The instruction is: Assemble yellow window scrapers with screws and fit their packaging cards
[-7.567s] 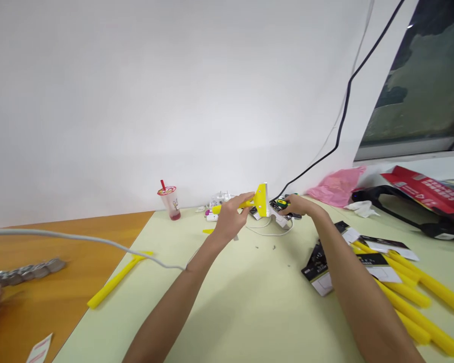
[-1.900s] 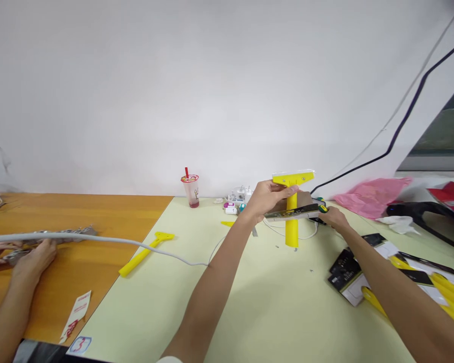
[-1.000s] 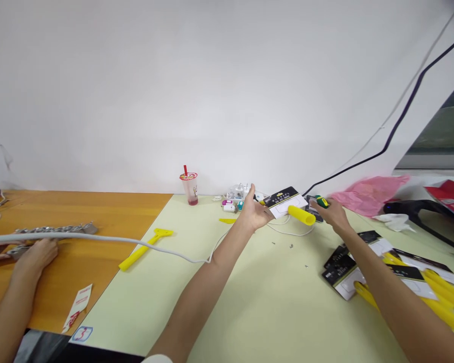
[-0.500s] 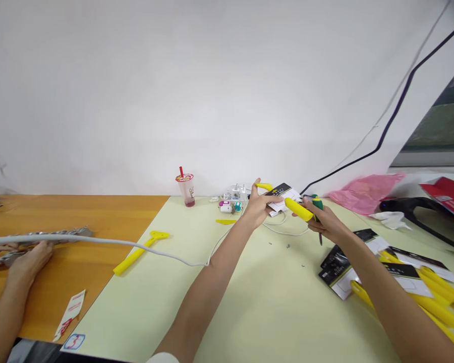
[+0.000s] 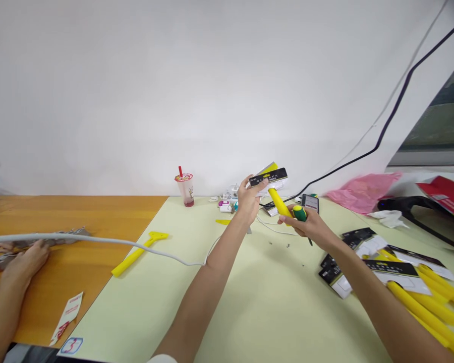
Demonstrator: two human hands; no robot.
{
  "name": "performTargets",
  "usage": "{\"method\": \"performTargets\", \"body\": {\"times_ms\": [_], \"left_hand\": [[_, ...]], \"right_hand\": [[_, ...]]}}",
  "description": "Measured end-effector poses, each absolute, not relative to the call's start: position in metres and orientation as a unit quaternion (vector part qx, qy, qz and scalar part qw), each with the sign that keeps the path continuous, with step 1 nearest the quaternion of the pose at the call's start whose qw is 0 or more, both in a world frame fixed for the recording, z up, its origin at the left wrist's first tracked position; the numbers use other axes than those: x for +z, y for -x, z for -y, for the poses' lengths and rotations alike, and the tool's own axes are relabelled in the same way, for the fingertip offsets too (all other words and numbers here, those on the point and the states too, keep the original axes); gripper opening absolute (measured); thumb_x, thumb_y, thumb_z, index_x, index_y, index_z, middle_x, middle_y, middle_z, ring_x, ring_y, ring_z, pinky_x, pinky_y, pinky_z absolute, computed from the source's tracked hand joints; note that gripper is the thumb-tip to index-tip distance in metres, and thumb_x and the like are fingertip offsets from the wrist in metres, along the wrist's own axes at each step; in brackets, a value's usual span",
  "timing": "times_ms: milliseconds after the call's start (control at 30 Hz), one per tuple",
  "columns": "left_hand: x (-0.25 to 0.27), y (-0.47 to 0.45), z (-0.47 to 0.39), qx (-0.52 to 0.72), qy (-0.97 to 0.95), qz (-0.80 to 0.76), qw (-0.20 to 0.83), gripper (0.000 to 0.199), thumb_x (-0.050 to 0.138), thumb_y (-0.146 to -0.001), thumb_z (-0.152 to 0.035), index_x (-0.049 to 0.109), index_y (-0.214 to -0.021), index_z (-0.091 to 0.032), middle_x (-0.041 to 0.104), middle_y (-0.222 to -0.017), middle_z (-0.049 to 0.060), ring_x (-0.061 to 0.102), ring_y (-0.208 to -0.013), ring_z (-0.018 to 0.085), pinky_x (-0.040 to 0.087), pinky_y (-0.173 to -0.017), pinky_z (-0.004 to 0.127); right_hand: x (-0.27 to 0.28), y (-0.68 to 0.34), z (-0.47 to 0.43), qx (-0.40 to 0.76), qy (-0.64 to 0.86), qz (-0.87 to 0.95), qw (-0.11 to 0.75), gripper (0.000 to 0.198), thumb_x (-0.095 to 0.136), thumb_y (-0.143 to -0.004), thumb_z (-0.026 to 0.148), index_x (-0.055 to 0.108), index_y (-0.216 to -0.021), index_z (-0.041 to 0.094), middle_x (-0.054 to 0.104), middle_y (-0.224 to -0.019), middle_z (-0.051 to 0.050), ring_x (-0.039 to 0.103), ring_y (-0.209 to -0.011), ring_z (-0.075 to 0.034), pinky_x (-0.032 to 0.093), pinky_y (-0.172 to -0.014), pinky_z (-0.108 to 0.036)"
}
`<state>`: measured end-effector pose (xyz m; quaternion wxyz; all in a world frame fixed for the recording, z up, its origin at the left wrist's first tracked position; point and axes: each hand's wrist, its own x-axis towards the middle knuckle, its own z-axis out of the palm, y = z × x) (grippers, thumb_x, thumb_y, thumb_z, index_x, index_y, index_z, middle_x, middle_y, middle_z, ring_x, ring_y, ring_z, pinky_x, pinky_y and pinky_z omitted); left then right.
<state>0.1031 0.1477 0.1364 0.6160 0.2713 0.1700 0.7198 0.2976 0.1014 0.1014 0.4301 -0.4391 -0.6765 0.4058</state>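
My left hand (image 5: pixel 249 197) is closed on a card packet (image 5: pixel 269 176) with a black header, lifted over the table near the wall. Behind the card shows the yellow head with a grey edge of what looks like a scraper; its yellow handle (image 5: pixel 279 201) slants down toward my right hand (image 5: pixel 309 228). The right fingers are wrapped around the end of that handle, and the same hand also keeps a screwdriver (image 5: pixel 299 213) with a green and yellow grip, its dark shaft pointing down. Another yellow scraper handle (image 5: pixel 138 252) lies to the left on the table.
Several carded packets (image 5: pixel 393 269) with yellow handles are piled at right. Small screws (image 5: pixel 288 246) lie mid-table. A cup with a straw (image 5: pixel 187 191), plugs (image 5: pixel 225 206), a phone (image 5: pixel 310 201) and a pink bag (image 5: pixel 363 191) stand behind. A white cable (image 5: pixel 136 243) crosses left, near a co-worker's hands (image 5: pixel 26 259).
The scraper and card have come up and slightly left, tilting so the black header faces me. My right hand has shifted left and a little down with the handle, uncovering the phone.
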Motion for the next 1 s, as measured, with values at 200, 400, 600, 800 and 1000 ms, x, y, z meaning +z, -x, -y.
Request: {"method": "performTargets", "body": {"times_ms": [200,400,600,800,1000], "left_hand": [[0.128,-0.111,-0.147,0.654,-0.279,-0.177,0.681,0.035,0.099,-0.084,-0.033,0.077,-0.103,-0.013,0.081,-0.101,0.011,0.080,-0.119,0.029,0.059,-0.114,0.042],[0.140,-0.109,-0.133,0.616,-0.320,-0.155,0.703,0.043,0.109,-0.069,-0.029,0.076,-0.094,-0.015,0.080,-0.093,0.008,0.083,-0.105,0.030,0.061,-0.114,0.051],[0.163,-0.098,-0.123,0.673,-0.354,-0.142,0.634,0.053,0.108,-0.067,-0.022,0.082,-0.113,-0.017,0.084,-0.105,0.008,0.080,-0.108,0.027,0.062,-0.099,0.039],[0.173,-0.095,-0.116,0.660,-0.347,-0.139,0.651,0.053,0.101,-0.083,-0.042,0.079,-0.124,-0.016,0.081,-0.129,0.015,0.077,-0.125,0.033,0.065,-0.100,0.039],[0.164,-0.095,-0.124,0.655,-0.280,-0.117,0.692,0.046,0.083,-0.101,-0.046,0.073,-0.139,-0.023,0.077,-0.142,0.014,0.071,-0.140,0.036,0.064,-0.113,0.050]], "right_hand": [[0.098,-0.286,-0.093,0.346,0.477,0.679,0.437,0.059,0.091,-0.076,0.076,0.080,-0.088,0.019,0.067,-0.072,-0.003,0.042,-0.054,-0.012,0.033,-0.046,-0.028],[0.091,-0.276,-0.084,0.370,0.462,0.668,0.451,0.064,0.088,-0.078,0.079,0.072,-0.098,0.021,0.082,-0.089,-0.009,0.038,-0.053,-0.011,0.029,-0.046,-0.028],[0.086,-0.266,-0.075,0.390,0.435,0.689,0.428,0.057,0.086,-0.085,0.074,0.068,-0.103,0.022,0.085,-0.100,-0.010,0.046,-0.059,-0.014,0.037,-0.050,-0.027],[0.085,-0.264,-0.068,0.466,0.370,0.682,0.425,0.052,0.085,-0.091,0.067,0.074,-0.113,0.021,0.080,-0.096,-0.010,0.039,-0.054,-0.011,0.030,-0.047,-0.027],[0.091,-0.258,-0.056,0.363,0.410,0.669,0.503,0.050,0.086,-0.088,0.068,0.079,-0.102,0.021,0.071,-0.081,-0.005,0.046,-0.056,-0.014,0.037,-0.050,-0.030]]}}
